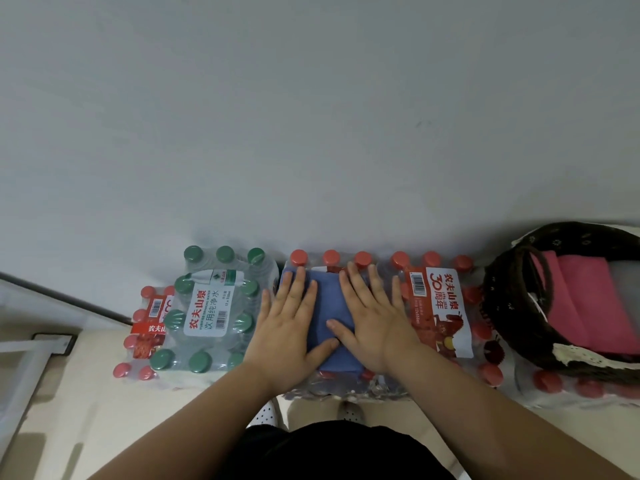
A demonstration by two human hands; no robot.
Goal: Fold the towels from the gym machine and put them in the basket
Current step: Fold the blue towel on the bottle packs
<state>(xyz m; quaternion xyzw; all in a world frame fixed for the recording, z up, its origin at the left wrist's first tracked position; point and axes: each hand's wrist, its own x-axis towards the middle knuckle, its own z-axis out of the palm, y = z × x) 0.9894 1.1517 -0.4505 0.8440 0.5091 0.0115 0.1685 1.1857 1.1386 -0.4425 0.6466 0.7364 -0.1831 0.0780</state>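
Note:
A folded blue towel (327, 306) lies on top of a shrink-wrapped pack of red-capped water bottles (440, 310) against the wall. My left hand (287, 327) presses flat on the towel's left side with straight, spread fingers. On the towel's right side my right hand (374, 320) lies flat too, its thumb across the cloth. A dark woven basket (502, 306) with a white lace trim stands at the right, on another bottle pack, and holds a folded pink towel (588, 306).
A pack of green-capped bottles (211, 306) sits left of the towel, stacked on a red-capped pack (145, 327). A plain grey wall (311, 116) rises behind everything. A white frame with a dark bar (52, 341) stands at the far left on the beige floor.

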